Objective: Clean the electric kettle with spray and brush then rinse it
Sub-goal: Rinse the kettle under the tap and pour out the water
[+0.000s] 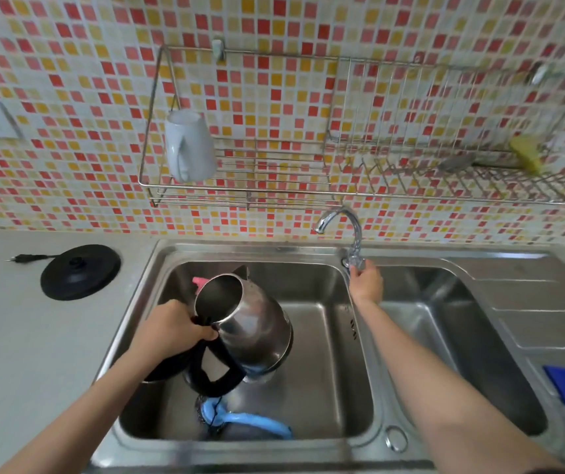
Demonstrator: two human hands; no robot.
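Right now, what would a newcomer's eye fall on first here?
The steel kettle, held tilted over the left sink basin by the left hand on its black handle. Then the right hand pinching the tap at its base, between the two basins. A blue brush lies in the basin below the kettle.

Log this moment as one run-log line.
stage: pre-rinse | left hand: grips electric kettle handle, tilted in sink basin | right hand: holds faucet handle | water: none visible | brush: in basin
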